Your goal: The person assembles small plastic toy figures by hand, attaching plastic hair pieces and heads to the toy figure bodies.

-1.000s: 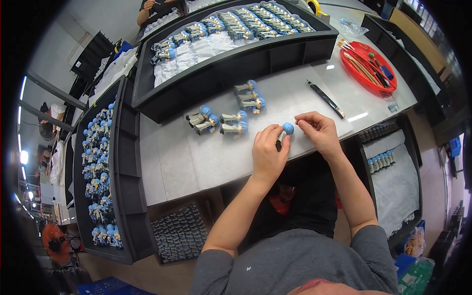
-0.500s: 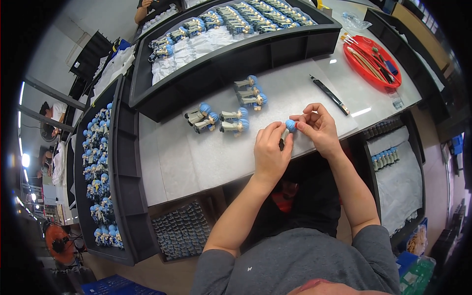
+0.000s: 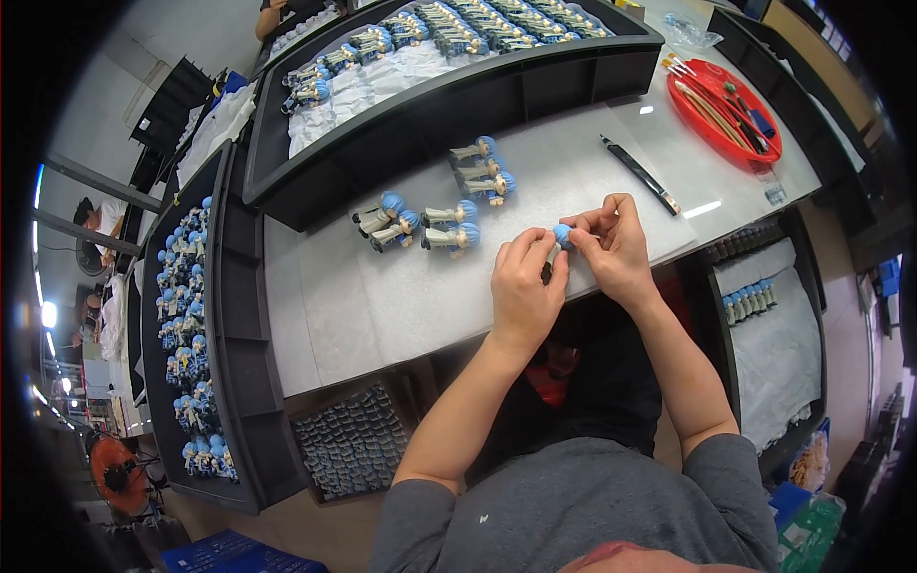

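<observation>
Blue-haired and small, the figurine (image 3: 562, 235) sits pinched between both hands just above the front edge of the pale surface (image 3: 382, 306). The left hand (image 3: 523, 286) wraps its body, its grip closed around it, while the right hand (image 3: 616, 250) nips the blue head with fingertips, a narrow grip. To do this well, I judge the left should hold the body steady and the right should work squarely on the head, with light pressure so paint is not marred (the joint itself is hidden by the fingers). Finished-looking figurines (image 3: 435, 224) lie in two small clusters on the surface just beyond the hands, and a black pen-like tool (image 3: 638, 173) lies to the right of them. The long black tray (image 3: 535, 91) behind holds rows of similar figures on white sheets; the black tray (image 3: 239, 382) at the left is packed with standing blue-haired ones. A red round tray (image 3: 759, 153) carries brushes and thin tools
</observation>
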A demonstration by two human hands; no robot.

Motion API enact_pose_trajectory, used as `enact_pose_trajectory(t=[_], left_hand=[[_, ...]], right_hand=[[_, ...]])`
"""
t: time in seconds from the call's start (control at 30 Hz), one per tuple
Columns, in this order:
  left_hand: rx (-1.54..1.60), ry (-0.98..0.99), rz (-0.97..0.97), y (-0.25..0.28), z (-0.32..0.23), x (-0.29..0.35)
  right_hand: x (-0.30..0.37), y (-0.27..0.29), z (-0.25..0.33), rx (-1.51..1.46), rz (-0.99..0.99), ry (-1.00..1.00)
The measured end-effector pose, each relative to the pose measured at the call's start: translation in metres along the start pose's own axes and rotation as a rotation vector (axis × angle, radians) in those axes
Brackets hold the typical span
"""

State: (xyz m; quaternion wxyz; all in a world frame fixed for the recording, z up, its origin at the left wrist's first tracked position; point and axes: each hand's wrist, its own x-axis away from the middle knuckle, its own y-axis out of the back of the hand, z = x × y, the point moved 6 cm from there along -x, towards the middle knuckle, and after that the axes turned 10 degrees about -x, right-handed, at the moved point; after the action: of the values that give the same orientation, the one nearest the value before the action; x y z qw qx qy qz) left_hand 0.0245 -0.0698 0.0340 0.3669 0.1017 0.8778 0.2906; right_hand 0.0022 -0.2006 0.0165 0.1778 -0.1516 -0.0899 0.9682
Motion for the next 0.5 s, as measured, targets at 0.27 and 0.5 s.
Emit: enact_pose_trajectory(t=[0.27,0.5], left_hand=[[-0.014,0.031,-0.004,0.001,-0.001,-0.001],[0.005,0.046,-0.002,0.003,0.002,-0.001]], right_hand=[[0.000,0.001,-0.004,-0.065,0.047,-0.095],[-0.007,0.009,-0.001,-0.235,-0.105,-0.113]])
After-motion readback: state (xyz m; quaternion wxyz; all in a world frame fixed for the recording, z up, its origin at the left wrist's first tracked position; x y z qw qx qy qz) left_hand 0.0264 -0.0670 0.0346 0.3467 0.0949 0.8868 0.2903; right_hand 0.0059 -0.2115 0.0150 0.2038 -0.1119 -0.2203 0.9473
